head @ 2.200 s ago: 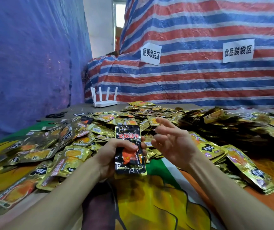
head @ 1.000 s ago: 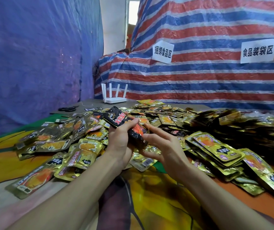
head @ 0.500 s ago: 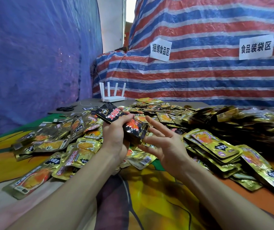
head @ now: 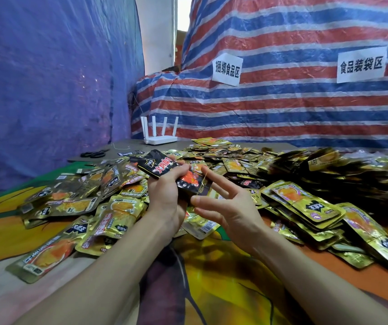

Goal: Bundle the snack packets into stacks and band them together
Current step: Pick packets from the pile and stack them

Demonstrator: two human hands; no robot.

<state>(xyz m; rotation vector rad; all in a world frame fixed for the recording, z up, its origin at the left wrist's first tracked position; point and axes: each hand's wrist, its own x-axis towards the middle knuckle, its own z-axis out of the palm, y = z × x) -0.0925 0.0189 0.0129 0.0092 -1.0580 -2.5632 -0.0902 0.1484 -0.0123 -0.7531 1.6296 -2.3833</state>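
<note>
The black packets [head: 159, 164] were a thin stack with red and orange print. They were tilted and held up just above the tabletop [head: 223, 289]. The left hand [head: 164, 198] gripped the stack round its middle, with the fingers curled over it. The right hand [head: 230, 207] was just right of the stack. Its fingers [head: 214, 180] were straight and spread wide, not squeezing anything. A thin yellow band [head: 202, 184] seemed to run from its first finger to its thumb, by the stack's low end.

Shiny gold packets [head: 305, 202] lay in heaps all round the stack. Behind the stack stood a white router [head: 160, 138], and behind it to the left lay black scissors [head: 94, 154]. Far behind the stack hung a striped sheet [head: 282, 109] with two paper signs [head: 227, 69]. Left of the stack hung a blue sheet [head: 47, 78].
</note>
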